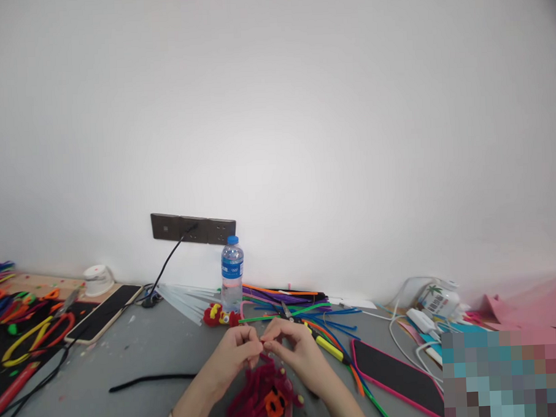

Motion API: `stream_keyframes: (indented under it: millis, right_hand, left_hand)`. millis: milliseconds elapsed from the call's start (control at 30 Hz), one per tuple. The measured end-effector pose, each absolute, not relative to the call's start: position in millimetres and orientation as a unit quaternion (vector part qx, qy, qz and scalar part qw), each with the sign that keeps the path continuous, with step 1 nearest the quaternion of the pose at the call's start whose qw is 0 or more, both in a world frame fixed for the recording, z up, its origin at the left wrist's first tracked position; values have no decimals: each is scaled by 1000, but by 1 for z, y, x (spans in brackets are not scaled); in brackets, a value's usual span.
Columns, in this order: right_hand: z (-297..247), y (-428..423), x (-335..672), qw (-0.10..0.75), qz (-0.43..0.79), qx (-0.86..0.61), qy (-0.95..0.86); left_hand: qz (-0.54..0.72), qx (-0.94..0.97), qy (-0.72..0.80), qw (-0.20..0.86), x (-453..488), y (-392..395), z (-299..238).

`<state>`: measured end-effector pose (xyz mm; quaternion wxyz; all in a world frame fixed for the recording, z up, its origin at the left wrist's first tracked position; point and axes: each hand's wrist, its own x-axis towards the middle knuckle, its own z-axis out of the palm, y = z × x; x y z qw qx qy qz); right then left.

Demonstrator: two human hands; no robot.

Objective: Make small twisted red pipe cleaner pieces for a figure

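My left hand (233, 353) and my right hand (297, 350) meet in the middle, fingertips pinched together on a small crimson fuzzy piece, apparently the end of a pipe cleaner (266, 356). Just below hangs or lies a crimson fuzzy figure (253, 395) with an orange, black-spotted part (274, 405) and small pale tips; whether it joins the pinched piece I cannot tell. Beyond my left fingers lies a red and yellow fuzzy figure (218, 314) with an eye. A black pipe cleaner (149, 379) extends left from under my left forearm.
A water bottle (232, 275) stands by the wall below a socket strip (193, 229). Colored pipe cleaners (286, 296) and yellow-handled pliers (327, 346) lie behind my hands. A pink-edged phone (396, 378) lies right; another phone (105, 313), scissors (39, 342) and cables are left.
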<state>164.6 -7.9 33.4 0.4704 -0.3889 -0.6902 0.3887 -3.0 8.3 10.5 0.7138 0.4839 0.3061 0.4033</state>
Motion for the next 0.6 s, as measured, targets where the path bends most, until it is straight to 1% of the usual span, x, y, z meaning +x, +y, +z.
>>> stream_keyframes:
  millis: [133,300,467,600]
  right_hand:
    - [33,-8,164,466,389,-388,-694]
    - [34,-7,163,475,354,-399,-700]
    - [33,-6,161,481,311,-414,-708]
    - [28,-4,159,493,310,-412,-701]
  left_hand:
    - [403,475,302,722,-3,9,9]
    - [418,463,307,718,-3,11,8]
    - [443,489,338,671,-3,16,8]
    - [461,513,357,630,-4,16,12]
